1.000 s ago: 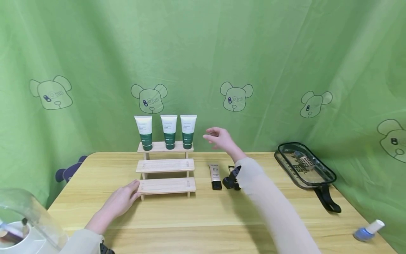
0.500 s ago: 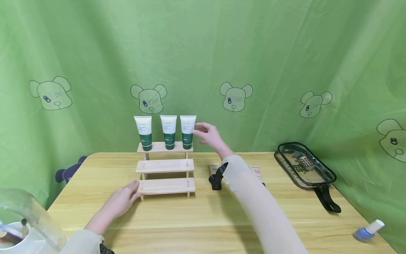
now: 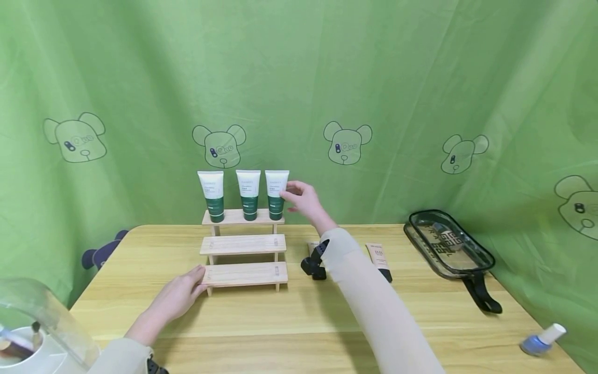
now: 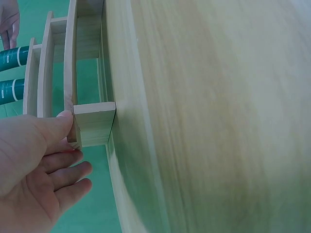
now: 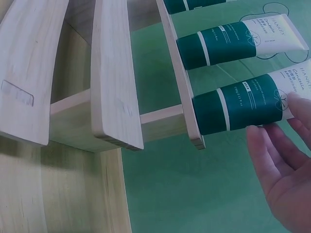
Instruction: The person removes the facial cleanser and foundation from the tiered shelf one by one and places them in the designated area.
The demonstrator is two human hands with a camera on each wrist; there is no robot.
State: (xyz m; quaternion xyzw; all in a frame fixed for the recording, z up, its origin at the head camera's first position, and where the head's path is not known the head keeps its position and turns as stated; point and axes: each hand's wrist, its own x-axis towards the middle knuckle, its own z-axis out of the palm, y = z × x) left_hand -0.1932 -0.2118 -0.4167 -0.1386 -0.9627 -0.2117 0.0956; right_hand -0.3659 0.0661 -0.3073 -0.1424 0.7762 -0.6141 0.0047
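Note:
A three-step wooden display rack [image 3: 245,272] stands on the table. Along its top step, three white and green squeeze tubes [image 3: 212,195] stand upright on their caps. My left hand [image 3: 175,296] pinches the left end of the lowest step between thumb and forefinger, the other fingers loosely bent, as the left wrist view shows. At the top right, my right hand [image 3: 306,201] holds the rightmost squeeze tube [image 5: 250,102] by its side edge. The thumb lies on the tube's front, with other fingers at its edge and partly hidden behind it.
A BB cream tube [image 3: 377,258] lies right of the rack; another tube [image 3: 314,248] is mostly covered by the right wrist. A clear black-trimmed pouch [image 3: 448,244] and a blue nail polish bottle [image 3: 536,344] sit farther right. A clear-domed holder [image 3: 44,358] fills the left corner.
My right hand has moved left from beside the rack to the rightmost squeeze tube, and its thumb now lies on it. The left hand has stayed on the lowest step.

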